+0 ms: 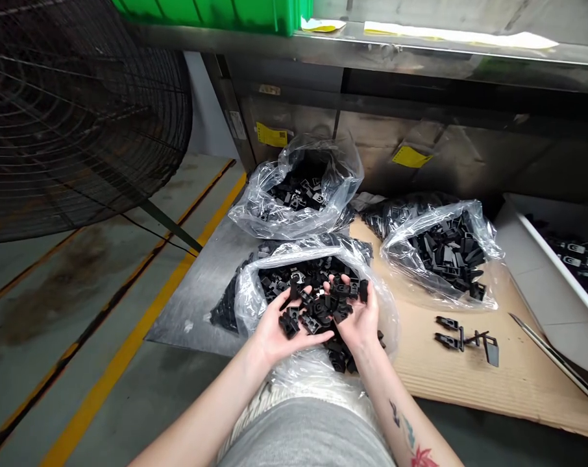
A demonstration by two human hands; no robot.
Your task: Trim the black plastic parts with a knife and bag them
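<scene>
My left hand (276, 338) and my right hand (363, 324) are side by side, palms up and cupped. Together they bear a heap of small black plastic parts (322, 310), which look like clips. Beneath and just beyond them lies an open transparent plastic bag (246, 292) full of the same kind of parts. More black pieces (340, 358) show below the heap, between my wrists. The fingers are partly curled around the load, and some fingertips are hidden behind it.
Another bag of black parts (298, 194) stands behind, with a third bag (447, 253) to the right. Several loose pieces (462, 338) lie on the cardboard (411, 370), near a knife-like tool (551, 353). A white bin (542, 279) is far right; a large fan (80, 117) is left.
</scene>
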